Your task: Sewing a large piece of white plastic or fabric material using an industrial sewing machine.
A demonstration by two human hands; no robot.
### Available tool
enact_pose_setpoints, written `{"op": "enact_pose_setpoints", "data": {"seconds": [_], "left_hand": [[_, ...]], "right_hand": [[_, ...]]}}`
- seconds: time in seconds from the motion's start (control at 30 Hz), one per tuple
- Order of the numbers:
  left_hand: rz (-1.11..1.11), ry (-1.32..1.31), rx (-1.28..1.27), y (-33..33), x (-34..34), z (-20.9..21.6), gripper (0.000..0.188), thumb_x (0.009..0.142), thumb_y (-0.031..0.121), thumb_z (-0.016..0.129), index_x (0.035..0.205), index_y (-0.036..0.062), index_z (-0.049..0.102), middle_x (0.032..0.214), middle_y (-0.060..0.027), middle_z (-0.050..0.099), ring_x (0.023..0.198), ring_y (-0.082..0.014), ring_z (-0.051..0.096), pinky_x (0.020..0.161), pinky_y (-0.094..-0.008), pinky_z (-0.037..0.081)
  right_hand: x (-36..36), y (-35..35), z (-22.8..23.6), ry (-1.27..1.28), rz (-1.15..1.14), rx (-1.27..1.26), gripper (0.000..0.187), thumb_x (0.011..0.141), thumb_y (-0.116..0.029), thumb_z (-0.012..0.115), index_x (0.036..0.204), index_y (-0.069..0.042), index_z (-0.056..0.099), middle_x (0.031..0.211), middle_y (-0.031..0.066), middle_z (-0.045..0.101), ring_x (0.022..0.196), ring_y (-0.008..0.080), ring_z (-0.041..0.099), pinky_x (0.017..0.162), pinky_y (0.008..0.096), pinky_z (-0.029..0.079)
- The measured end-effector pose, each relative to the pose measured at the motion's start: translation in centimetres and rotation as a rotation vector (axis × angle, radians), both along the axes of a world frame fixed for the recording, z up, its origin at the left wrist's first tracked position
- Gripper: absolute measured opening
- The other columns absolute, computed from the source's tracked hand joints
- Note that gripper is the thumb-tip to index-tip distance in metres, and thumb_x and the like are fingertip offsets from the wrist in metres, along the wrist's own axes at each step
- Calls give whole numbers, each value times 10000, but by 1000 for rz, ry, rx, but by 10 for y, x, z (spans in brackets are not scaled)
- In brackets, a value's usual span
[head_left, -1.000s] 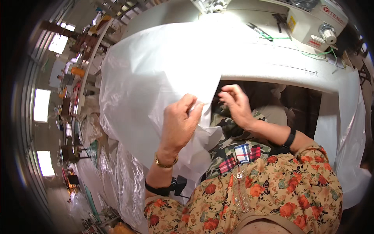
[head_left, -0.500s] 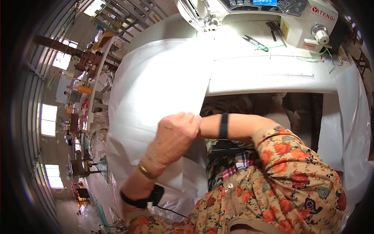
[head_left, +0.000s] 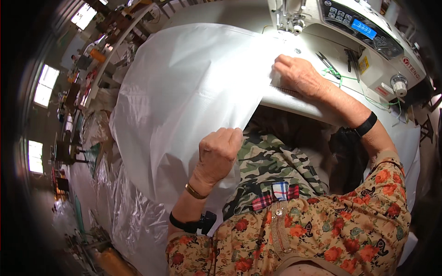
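A large white woven-looking sheet (head_left: 184,92) spreads over the left of the sewing table and hangs down toward my lap. My left hand (head_left: 218,154) is closed on its right edge at the near end, above my left thigh. Farther up that edge, my right hand (head_left: 301,77) has its fingers pinched on the sheet, just in front of the sewing machine's (head_left: 391,50) lit needle area (head_left: 294,27). The sheet's edge runs fairly straight between my two hands.
Thread snips (head_left: 329,66) lie on the machine bed right of my right hand, with loose green thread (head_left: 363,94) beside them. A dark slim tool (head_left: 353,64) rests near the machine's body. Crumpled clear plastic (head_left: 133,202) lies at the lower left.
My right hand has moved from beside my left hand up and right along the sheet's edge to the needle area. My left hand stays closed near the lower end. The view has shifted.
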State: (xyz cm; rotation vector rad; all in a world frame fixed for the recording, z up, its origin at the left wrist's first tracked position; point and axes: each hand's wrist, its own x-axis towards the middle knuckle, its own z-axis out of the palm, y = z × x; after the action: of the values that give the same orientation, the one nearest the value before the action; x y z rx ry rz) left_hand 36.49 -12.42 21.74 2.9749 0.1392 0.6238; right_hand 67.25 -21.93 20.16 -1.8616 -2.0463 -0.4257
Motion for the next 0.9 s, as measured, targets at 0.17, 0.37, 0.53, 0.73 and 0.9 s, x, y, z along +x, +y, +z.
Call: {"op": "enact_pose_setpoints", "data": {"seconds": [0.17, 0.37, 0.53, 0.73, 0.9], "left_hand": [[32, -26, -118, 0, -3, 5, 74, 820, 18, 635, 878, 11, 591, 721, -124, 568, 666, -303, 598, 567, -384, 456], [87, -85, -292, -4, 2, 10, 80, 812, 20, 659, 885, -9, 645, 789, -127, 630, 691, -294, 628, 597, -362, 480], [114, -28, -310, -9, 5, 20, 69, 801, 10, 665, 867, -3, 654, 824, -110, 657, 696, -275, 618, 614, -341, 483], [133, 0, -220, -21, 3, 25, 228, 790, 0, 673, 1016, 18, 688, 857, -109, 664, 710, -276, 625, 628, -352, 496], [195, 77, -315, -30, -3, 25, 514, 772, -101, 614, 1272, 20, 609, 923, -134, 660, 741, -286, 662, 641, -363, 524]], "right_hand": [[23, 9, 5, -33, 0, 12, 246, 836, -71, 594, 1076, -25, 562, 1067, 127, 572, 917, 326, 621, 787, 426, 527], [37, 13, 4, -124, 44, 104, 189, 825, -86, 614, 999, -27, 572, 1013, 107, 564, 922, 309, 616, 803, 409, 522], [53, 17, -8, -32, 31, 115, 232, 811, 13, 629, 1033, -45, 597, 1063, 92, 615, 907, 311, 638, 777, 408, 534], [54, 20, -2, 45, -25, 20, 187, 861, -40, 614, 1042, -74, 586, 1000, 87, 615, 881, 308, 643, 767, 411, 527], [61, 24, -6, 87, -5, -6, 145, 908, -112, 605, 1047, -79, 584, 992, 81, 619, 903, 298, 647, 788, 402, 534]]}}
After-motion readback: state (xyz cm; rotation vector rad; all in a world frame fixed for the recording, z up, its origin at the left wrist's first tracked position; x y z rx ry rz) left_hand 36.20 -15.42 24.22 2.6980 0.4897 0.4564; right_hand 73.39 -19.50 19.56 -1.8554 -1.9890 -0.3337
